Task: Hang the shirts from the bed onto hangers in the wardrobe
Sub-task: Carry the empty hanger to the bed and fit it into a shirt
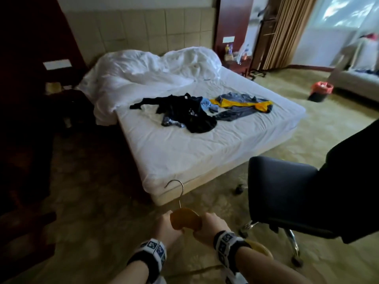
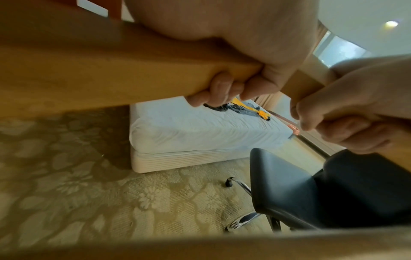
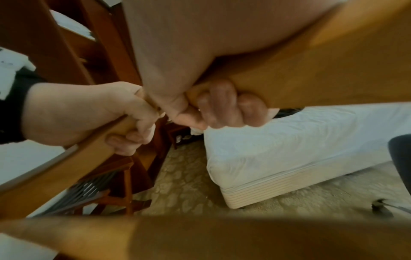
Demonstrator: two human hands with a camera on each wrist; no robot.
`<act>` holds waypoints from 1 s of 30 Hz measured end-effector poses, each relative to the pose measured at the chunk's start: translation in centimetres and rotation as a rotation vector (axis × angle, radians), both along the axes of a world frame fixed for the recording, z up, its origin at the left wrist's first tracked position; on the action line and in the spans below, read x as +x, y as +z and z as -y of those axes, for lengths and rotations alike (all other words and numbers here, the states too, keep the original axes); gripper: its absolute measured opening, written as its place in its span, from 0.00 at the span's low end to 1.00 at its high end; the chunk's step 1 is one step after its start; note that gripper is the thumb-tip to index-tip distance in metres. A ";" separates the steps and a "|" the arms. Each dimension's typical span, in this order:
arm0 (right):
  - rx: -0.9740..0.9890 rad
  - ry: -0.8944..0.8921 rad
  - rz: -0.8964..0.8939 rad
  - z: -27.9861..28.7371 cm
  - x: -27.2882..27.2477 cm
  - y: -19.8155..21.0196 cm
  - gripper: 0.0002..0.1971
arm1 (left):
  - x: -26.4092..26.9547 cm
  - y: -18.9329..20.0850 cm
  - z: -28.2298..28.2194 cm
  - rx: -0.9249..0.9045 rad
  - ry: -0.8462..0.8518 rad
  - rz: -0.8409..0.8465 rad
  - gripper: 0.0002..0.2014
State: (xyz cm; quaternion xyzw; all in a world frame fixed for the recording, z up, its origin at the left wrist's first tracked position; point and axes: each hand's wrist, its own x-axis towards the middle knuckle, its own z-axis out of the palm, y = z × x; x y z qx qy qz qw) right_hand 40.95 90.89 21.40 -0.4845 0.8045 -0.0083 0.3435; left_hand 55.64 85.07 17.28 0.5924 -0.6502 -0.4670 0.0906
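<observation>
The wooden hanger (image 1: 185, 220) sits in both of the person's hands, low in front of the body, its metal hook (image 1: 175, 188) standing up and away from the knuckles toward the foot of the bed (image 1: 184, 156). The left hand (image 1: 168, 229) has its fingers curled round one arm of the hanger; the right hand (image 1: 209, 224) grips the other arm just beside it, thumb and fingers wrapped underneath, as the wrist views show. A second pale wooden curve shows behind the right wrist; whether it is another hanger cannot be told.

The shirts lie well beyond the grip, up on the mattress: a black shirt (image 1: 184, 113) crumpled in a heap and, just to its right, a grey and yellow shirt (image 1: 244, 105) spread flatter. Neither is touched yet.

The step in hand looks like carrying the hanger to the bed. To do it well, one hand should probably keep the hanger at its neck below the hook, freeing the other to lift a shirt by the collar. The flatter shirt would likely thread more easily. An office chair (image 1: 283, 193) stands close on the right of the grip, so the path should keep left of it.
</observation>
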 end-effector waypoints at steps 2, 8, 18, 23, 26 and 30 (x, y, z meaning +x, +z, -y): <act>0.008 -0.029 -0.005 2.1 -1.2 -0.2 0.08 | -1.6 -0.3 3.3 -0.015 -0.065 0.039 0.20; 0.023 -0.160 0.004 7.5 -6.4 -0.9 0.07 | -7.8 -0.1 10.4 -0.030 -0.268 0.077 0.16; -0.014 -0.263 0.080 20.3 -22.4 -3.2 0.11 | -24.0 -1.3 24.2 -0.073 -0.353 0.140 0.21; 0.010 -0.253 0.126 27.9 -30.7 -3.3 0.15 | -31.8 -0.7 31.8 -0.088 -0.370 0.170 0.21; 0.022 -0.215 0.122 31.8 -34.8 -3.7 0.14 | -35.7 -0.9 35.3 -0.073 -0.367 0.180 0.17; 0.063 -0.219 0.148 36.1 -39.0 -4.7 0.14 | -39.7 -1.8 39.5 -0.031 -0.353 0.188 0.14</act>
